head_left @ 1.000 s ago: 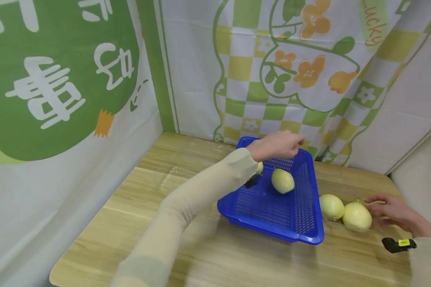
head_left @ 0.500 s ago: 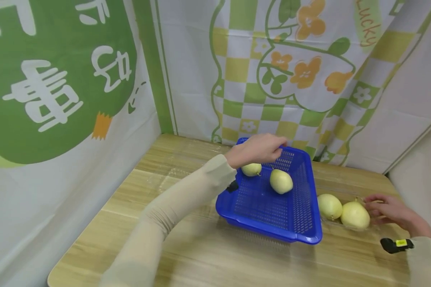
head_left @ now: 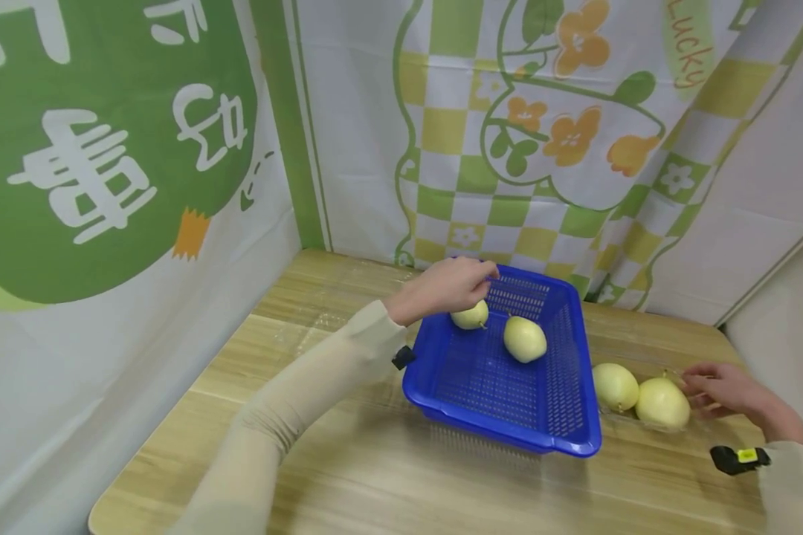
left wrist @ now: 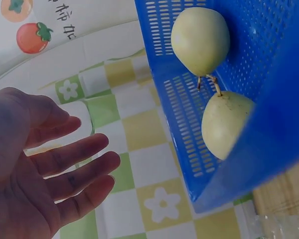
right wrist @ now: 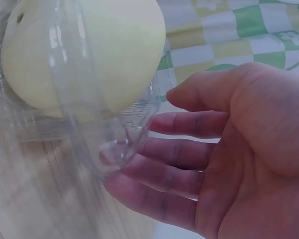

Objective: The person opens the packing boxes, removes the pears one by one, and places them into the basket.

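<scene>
Two pale yellow pears lie in the blue plastic basket [head_left: 502,438], one pear [head_left: 525,339] near its middle and the other pear [head_left: 471,316] at the back left. My left hand [head_left: 442,286] hovers over the basket's back left side, partly covering its rim. In the left wrist view its fingers are loosely bent and hold nothing, apart from the basket. To the basket's right, a pear [head_left: 616,386] and another pear [head_left: 662,403] sit in a clear plastic container [right wrist: 134,124]. My right hand [head_left: 726,394] touches the container's right end with relaxed fingers, the thumb free.
Another clear plastic container [head_left: 328,321] lies on the wooden table [head_left: 194,446] at the back left. Printed cloth [head_left: 465,178] hangs directly behind the table, and more cloth [head_left: 107,245] hangs along its left side.
My left hand has moved left across the back of the basket, uncovering more of the pear at the back left. My right hand and the pears stay in place.
</scene>
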Available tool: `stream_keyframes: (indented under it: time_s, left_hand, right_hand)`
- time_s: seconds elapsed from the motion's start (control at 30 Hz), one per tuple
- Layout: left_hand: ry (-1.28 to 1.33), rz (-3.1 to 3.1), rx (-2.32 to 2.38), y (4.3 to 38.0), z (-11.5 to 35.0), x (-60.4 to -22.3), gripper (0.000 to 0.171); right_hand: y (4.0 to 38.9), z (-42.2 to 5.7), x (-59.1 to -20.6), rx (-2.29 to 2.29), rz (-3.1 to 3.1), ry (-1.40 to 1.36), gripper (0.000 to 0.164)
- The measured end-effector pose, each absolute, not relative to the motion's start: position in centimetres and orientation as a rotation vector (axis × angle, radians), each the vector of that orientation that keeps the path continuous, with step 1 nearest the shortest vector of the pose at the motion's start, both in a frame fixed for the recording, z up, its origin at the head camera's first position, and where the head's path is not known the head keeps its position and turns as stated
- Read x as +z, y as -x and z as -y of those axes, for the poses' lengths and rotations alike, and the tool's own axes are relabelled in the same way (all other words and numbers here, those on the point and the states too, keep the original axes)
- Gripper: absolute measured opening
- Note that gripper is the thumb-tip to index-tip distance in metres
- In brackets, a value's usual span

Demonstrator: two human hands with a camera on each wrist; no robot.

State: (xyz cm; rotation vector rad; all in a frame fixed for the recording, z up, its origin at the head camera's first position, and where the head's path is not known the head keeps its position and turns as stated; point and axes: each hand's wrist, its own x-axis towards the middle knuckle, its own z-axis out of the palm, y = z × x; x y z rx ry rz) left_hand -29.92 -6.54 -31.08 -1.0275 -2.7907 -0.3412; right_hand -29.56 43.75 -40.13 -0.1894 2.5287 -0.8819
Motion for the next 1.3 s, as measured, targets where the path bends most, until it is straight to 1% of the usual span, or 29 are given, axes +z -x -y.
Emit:
stream_keyframes:
  time_s: [0.2,0.4,0.6,0.9,1.1,1.17,1.3]
  left_hand:
    - [1.027,2.805,-0.341,29.5,7.8,-31.9,0.033]
    - [1.009,2.814,-0.381,29.5,8.8,-33.1,0.034]
    - [0.953,2.776,-0.418,29.5,9.7,-34.5,0.031]
    - [0.881,2.748,-0.435,29.2,9.9,-36.4,0.033]
    - [0.826,2.733,-0.458,29.2,9.9,-37.5,0.034]
    - [0.802,2.721,-0.49,29.0,10.0,-37.6,0.034]
    - [0.746,2.735,-0.563,28.7,10.3,-38.0,0.034]
  right_hand:
    - [29.3,-43.3,-39.8,-0.798,-2.573,0.195,0.054]
    - [28.9,-42.5,-39.0,-0.71,-2.713,0.269,0.047]
    - [28.8,-41.1,-38.5,-0.697,-2.844,0.348,0.044]
    - [28.7,-39.3,-37.3,-0.548,-2.973,0.484,0.035]
    - [28.3,-38.2,-36.5,-0.364,-3.012,0.59,0.028]
    - [28.2,-37.9,-36.5,-0.337,-3.003,0.606,0.027]
    - [28.1,-37.7,-36.9,-0.335,-2.95,0.575,0.031]
